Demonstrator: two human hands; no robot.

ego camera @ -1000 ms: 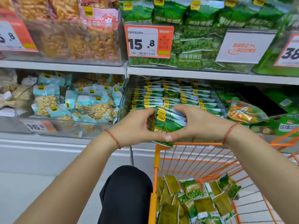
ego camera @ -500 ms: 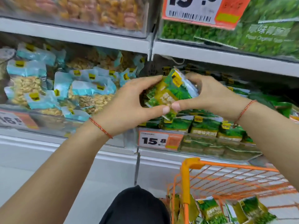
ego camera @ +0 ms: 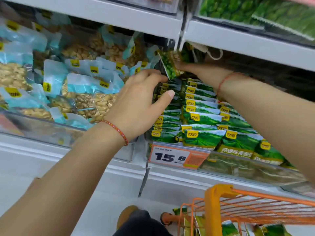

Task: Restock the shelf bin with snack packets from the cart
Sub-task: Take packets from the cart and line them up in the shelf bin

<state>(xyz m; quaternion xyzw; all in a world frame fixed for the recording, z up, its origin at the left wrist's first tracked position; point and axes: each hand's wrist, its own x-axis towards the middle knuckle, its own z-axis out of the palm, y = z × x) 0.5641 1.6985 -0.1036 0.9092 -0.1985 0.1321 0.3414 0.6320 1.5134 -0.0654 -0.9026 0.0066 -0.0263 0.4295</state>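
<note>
Right hand [ego camera: 189, 68] pinches green packets [ego camera: 170, 65] above the shelf bin [ego camera: 170, 167] back row, while left hand [ego camera: 141, 103], fingers loosely spread, steadies stacked rows to make room.

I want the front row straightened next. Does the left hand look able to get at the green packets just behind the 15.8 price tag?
Probably yes: the left hand hovers open beside the green packets, with nothing between them.

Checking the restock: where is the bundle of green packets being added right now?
In the head view, upper centre: the right hand holds the green packets at the bin's back, under the upper shelf.
</note>
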